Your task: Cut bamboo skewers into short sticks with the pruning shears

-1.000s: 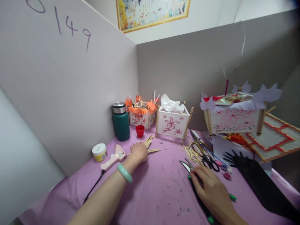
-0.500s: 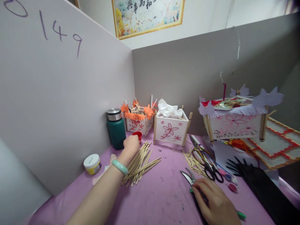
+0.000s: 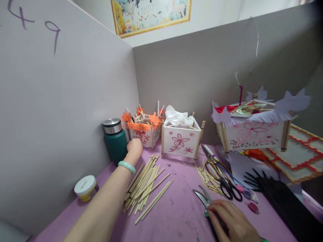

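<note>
My left hand (image 3: 134, 149), with a pale green bangle (image 3: 127, 166) at its wrist, is closed at the back left. A sliver of a small red cup-like thing shows past its fingers; the hand hides most of it. Close by on its left is a teal bottle (image 3: 116, 144); just behind stands a box with orange paper fringe (image 3: 138, 127). Below that hand lies a loose pile of thin wooden sticks (image 3: 146, 185). At the front right, my right hand (image 3: 230, 218) wraps round the green-and-black handles of pruning shears (image 3: 203, 198), whose blades are apart.
A white flower-drawn box (image 3: 179, 141) stands at the back. To the right are short stick pieces (image 3: 208, 178), scissors (image 3: 228, 185), a black glove-like item (image 3: 282, 201) and a larger box with white paper trim (image 3: 254, 132). A lidded jar (image 3: 86, 188) sits at left by the partition.
My left hand has moved a little farther back with the red thing, toward the orange-fringed box. A couple of sticks lie more apart from the pile. My right hand stays on the shears.
</note>
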Demonstrator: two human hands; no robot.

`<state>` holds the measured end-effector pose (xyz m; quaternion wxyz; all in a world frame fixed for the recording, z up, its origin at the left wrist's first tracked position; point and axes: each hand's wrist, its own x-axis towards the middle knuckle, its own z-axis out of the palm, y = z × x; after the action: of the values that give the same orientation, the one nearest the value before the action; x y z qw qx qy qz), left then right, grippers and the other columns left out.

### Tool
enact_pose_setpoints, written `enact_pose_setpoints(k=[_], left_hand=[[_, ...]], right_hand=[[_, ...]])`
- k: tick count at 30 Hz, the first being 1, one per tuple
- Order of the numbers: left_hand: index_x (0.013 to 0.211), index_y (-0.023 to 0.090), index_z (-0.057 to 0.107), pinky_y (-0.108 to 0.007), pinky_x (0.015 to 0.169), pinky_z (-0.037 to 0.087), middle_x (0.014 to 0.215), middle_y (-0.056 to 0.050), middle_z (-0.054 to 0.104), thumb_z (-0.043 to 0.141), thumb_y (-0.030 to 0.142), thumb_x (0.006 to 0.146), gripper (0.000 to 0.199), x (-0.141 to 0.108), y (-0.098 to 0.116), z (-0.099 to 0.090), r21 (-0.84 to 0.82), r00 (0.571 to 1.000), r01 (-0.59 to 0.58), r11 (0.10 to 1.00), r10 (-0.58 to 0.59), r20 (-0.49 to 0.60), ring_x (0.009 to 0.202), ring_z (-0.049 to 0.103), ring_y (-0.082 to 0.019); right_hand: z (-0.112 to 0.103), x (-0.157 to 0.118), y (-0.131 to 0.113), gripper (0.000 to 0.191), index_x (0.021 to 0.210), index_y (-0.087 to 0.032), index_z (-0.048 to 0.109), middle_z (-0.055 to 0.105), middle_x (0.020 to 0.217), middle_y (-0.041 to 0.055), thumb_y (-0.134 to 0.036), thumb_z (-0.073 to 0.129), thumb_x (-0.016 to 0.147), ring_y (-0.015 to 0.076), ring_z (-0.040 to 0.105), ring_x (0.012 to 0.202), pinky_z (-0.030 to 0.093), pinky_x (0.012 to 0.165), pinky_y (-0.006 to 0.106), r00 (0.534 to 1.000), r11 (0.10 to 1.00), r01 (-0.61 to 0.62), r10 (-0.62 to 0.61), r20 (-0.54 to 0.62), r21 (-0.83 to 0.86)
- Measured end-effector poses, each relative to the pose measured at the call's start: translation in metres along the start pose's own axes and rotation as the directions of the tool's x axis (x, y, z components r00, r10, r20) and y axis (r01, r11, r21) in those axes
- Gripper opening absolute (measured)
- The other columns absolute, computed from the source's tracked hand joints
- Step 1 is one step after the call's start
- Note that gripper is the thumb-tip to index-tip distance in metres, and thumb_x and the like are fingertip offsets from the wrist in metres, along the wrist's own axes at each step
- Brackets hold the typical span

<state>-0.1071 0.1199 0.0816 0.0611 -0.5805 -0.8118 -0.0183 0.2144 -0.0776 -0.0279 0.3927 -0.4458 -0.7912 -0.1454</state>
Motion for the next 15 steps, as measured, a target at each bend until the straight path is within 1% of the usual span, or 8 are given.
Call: enact_pose_setpoints(k=[4,9,12,15], left_hand=[[0.118,0.014,0.059,-0.043,0.085,0.054,0.118,-0.01,0.062,0.06,0.033,0.092,0.032,-0.013,-0.001,0.004,0.048,0.996,-0.083,0.995,0.081,0.027,0.101,0.063,-0.022],[0.119,0.014,0.059,-0.043,0.085,0.054,0.119,-0.011,0.062,0.061,0.034,0.091,0.034,-0.031,-0.005,0.024,0.082,0.973,-0.198,0.977,0.186,0.136,0.101,0.063,-0.023],[0.119,0.015,0.059,-0.044,0.086,0.054,0.119,-0.011,0.062,0.06,0.034,0.091,0.034,-0.035,-0.009,0.033,0.097,0.959,-0.246,0.964,0.227,0.171,0.102,0.063,-0.023],[0.12,0.015,0.059,-0.045,0.087,0.053,0.121,-0.011,0.061,0.06,0.034,0.091,0.034,-0.034,-0.012,0.034,0.1,0.945,-0.295,0.95,0.276,0.175,0.103,0.062,-0.023]], right_hand=[[0.003,-0.005,0.003,0.018,0.089,-0.022,0.063,0.066,0.086,0.0049,-0.03,0.048,0.095,0.0189,0.064,0.08,0.05,0.074,0.03,0.999,0.999,-0.027,0.027,0.028,0.022],[0.006,-0.008,0.004,0.015,0.089,-0.022,0.063,0.066,0.088,0.0054,-0.028,0.05,0.093,0.0203,0.063,0.081,0.049,0.075,0.032,0.997,0.998,-0.059,0.057,0.049,0.036],[0.003,-0.007,-0.001,0.015,0.087,-0.022,0.063,0.065,0.087,0.0059,-0.026,0.05,0.093,0.0213,0.062,0.081,0.049,0.075,0.035,0.993,0.994,-0.1,0.097,0.072,0.037],[0.0,-0.005,-0.007,0.016,0.084,-0.021,0.062,0.064,0.087,0.0064,-0.023,0.048,0.093,0.022,0.061,0.081,0.048,0.075,0.037,0.983,0.988,-0.149,0.144,0.114,0.04]])
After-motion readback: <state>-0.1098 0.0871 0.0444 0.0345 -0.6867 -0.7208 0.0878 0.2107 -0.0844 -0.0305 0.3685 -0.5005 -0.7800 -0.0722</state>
